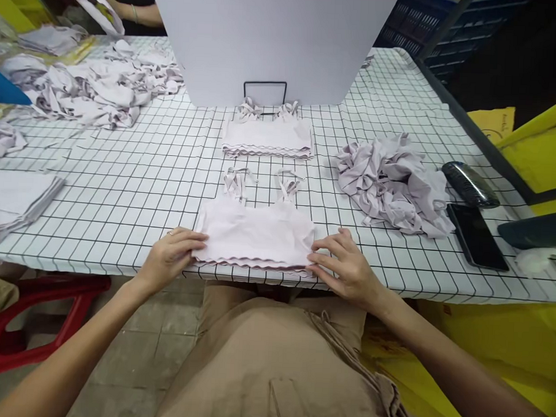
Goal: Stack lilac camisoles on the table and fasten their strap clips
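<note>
Flat on the table in front of me lies a pale pinkish strappy crop top (256, 232), on what looks like a small stack of the same. Its wavy hem faces me and its thin straps point away. My left hand (172, 256) is closed on the left edge, fingertips over the fabric. At the right edge, my right hand (347, 267) grips the side near the hem between bent fingers. The thumbs are partly hidden. Beyond it sits another neat stack of strappy tops (267, 134), straps away from me.
A crumpled heap of fabric (394, 183) lies right, beside a phone (477, 235) and a dark glossy object (470, 184). Left are loose pieces (89, 89) and a folded stack (15, 203). A large pale board (276, 42) stands behind. Another person's arm (141, 13) shows far left.
</note>
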The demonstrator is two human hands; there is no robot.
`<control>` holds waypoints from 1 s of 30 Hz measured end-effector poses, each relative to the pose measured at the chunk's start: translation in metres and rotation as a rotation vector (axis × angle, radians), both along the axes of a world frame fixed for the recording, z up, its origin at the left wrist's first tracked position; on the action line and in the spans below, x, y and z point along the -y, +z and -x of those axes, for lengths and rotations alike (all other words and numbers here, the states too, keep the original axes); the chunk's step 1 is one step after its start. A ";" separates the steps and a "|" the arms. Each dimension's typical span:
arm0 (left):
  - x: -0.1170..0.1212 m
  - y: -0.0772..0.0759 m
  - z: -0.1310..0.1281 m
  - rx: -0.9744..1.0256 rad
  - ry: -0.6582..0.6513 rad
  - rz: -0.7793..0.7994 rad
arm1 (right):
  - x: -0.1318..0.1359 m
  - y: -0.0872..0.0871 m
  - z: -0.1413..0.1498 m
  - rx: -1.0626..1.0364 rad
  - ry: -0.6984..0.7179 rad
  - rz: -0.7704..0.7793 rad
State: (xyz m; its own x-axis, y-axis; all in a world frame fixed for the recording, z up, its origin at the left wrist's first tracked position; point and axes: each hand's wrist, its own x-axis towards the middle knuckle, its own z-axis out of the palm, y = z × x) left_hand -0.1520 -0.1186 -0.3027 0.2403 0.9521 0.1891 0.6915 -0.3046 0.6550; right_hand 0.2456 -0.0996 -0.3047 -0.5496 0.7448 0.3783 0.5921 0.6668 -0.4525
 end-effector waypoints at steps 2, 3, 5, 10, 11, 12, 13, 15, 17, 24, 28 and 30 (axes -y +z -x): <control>0.006 -0.003 0.004 0.013 0.085 0.063 | 0.003 -0.002 -0.004 -0.066 -0.169 0.220; 0.007 -0.003 0.006 0.005 0.171 0.099 | 0.001 -0.001 -0.005 -0.113 -0.289 0.385; 0.003 -0.003 0.010 -0.064 0.332 0.190 | -0.008 0.005 -0.006 -0.216 -0.488 0.780; -0.022 0.001 0.000 -0.283 0.432 0.376 | -0.041 0.018 0.008 -0.400 -0.568 1.301; -0.025 0.000 -0.005 -0.296 0.438 0.381 | -0.045 0.018 0.012 -0.388 -0.578 1.300; -0.028 0.000 -0.010 -0.305 0.441 0.379 | -0.049 0.017 0.017 -0.363 -0.590 1.287; -0.029 -0.001 -0.014 -0.313 0.438 0.376 | -0.052 0.016 0.022 -0.330 -0.598 1.266; -0.028 -0.003 -0.020 -0.332 0.423 0.367 | -0.055 0.014 0.032 -0.239 -0.597 1.215; -0.026 -0.004 -0.024 -0.334 0.422 0.352 | -0.055 0.013 0.040 -0.101 -0.575 1.151; -0.018 -0.006 -0.024 0.078 0.490 0.475 | -0.051 0.014 0.048 0.123 -0.545 0.891; -0.015 -0.007 -0.024 0.342 0.517 0.597 | -0.054 0.007 0.048 0.037 -0.525 1.010; -0.015 -0.009 -0.024 0.406 0.523 0.611 | -0.053 0.005 0.048 0.053 -0.505 1.026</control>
